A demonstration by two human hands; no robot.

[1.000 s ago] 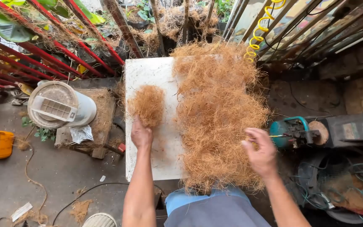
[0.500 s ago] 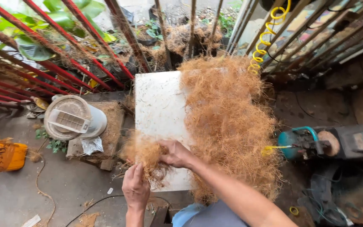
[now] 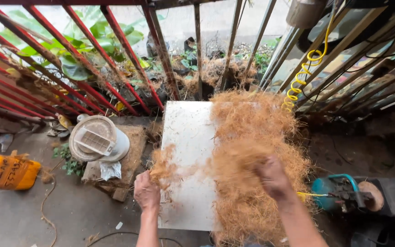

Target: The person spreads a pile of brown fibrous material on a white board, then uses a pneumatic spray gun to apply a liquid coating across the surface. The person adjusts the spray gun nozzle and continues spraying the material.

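Wiry brown fibre tuft (image 3: 163, 165) pinched by left hand (image 3: 146, 192).

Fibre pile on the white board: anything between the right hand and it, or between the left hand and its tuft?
Nothing visible. The right hand is pressed straight into the fibre pile on the white board. The left hand grips the small tuft at the board's left edge.

- Soft daylight is admitted from the far side, through the railing (image 3: 115, 59).
- The sky beyond is blown out to white.
- The right hand (image 3: 273, 176) is smeared by motion blur.
- Straight bars are bowed at the edges.
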